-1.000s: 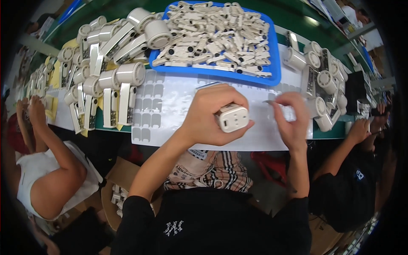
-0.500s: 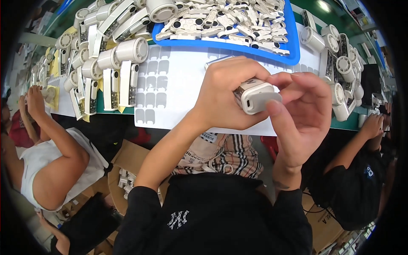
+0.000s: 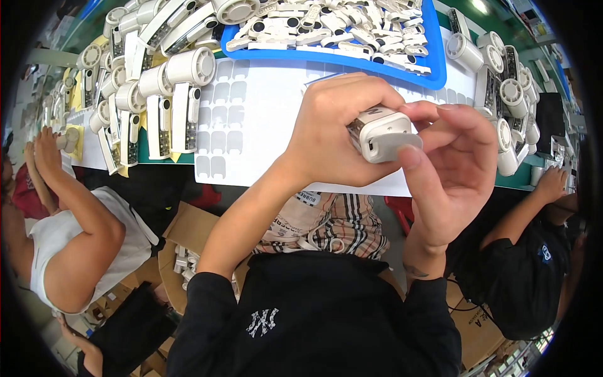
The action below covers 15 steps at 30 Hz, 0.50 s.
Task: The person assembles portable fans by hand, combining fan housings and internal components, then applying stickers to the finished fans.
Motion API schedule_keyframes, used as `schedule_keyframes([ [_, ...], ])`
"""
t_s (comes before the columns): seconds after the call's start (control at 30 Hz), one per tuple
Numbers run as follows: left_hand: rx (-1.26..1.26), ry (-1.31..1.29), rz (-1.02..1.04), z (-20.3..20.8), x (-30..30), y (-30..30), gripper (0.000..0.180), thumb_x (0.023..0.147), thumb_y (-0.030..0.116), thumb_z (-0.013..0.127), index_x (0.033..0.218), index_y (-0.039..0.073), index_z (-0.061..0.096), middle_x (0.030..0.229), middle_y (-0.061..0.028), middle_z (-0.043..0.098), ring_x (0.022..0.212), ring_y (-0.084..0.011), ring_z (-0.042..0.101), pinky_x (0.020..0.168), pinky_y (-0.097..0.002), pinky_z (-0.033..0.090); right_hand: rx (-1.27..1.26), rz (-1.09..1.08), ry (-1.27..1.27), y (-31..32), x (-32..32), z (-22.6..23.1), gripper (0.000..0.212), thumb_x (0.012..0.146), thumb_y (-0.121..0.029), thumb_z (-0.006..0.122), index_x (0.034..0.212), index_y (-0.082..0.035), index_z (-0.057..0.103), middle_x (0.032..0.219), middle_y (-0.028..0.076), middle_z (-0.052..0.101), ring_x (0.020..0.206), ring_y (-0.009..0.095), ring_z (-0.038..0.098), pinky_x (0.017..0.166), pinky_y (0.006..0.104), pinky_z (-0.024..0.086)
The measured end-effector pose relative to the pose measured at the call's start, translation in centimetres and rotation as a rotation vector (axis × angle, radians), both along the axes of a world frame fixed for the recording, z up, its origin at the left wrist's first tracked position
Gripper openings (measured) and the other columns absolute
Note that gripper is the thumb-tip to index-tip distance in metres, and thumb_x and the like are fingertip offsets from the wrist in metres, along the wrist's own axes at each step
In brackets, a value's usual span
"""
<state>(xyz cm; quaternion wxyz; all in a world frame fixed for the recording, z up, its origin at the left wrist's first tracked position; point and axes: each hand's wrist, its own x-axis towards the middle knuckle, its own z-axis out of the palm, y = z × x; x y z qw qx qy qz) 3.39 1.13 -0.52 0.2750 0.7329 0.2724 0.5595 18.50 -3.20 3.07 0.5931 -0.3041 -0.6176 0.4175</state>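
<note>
My left hand (image 3: 342,129) is closed around a white handle-shaped housing (image 3: 379,120), its end face turned up toward me with a small dark slot in it. Against that end lies a thin grey rounded sticker (image 3: 387,149), tilted and covering part of the face. The sticker's right edge is pinched by my right hand (image 3: 452,169), thumb in front and fingers curled behind. Beneath both hands is a white backing sheet (image 3: 267,125) with rows of similar grey stickers (image 3: 217,143). The rest of the housing is hidden in my left palm.
A blue tray (image 3: 333,58) of small white parts stands at the back. White devices with round heads are piled left (image 3: 185,119) and right (image 3: 514,94). An open cardboard box (image 3: 173,261) sits below the table. People work at both sides.
The grey sticker has swung lower and right on the end face, baring more of it. Both hands have shifted slightly right, and the whole view has moved a little.
</note>
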Motion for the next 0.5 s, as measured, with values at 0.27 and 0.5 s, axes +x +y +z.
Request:
schedule_keyframes([
  [0.27,0.008,-0.002,0.005,0.03,0.34,0.03,0.03,0.062,0.009,0.08,0.087,0.003,0.064,0.08,-0.0074,0.068,0.071,-0.0165,0.068,0.061,-0.0245,0.052,0.011,-0.024,-0.018,-0.11,-0.07,0.15,0.048,0.08,0.009,0.066,0.124,0.002,0.047,0.086,0.011,0.063,0.104,0.025,0.06,0.096,0.0376,0.043],
  [0.5,0.008,-0.04,0.026,0.09,0.24,0.11,0.031,0.06,0.013,0.081,0.084,0.006,0.064,0.077,-0.0067,0.067,0.068,-0.0209,0.066,0.059,-0.028,0.05,0.013,-0.02,-0.018,-0.01,-0.01,0.07,0.048,0.08,0.009,0.065,0.124,0.002,0.047,0.086,0.01,0.063,0.103,0.025,0.06,0.097,0.038,0.043],
])
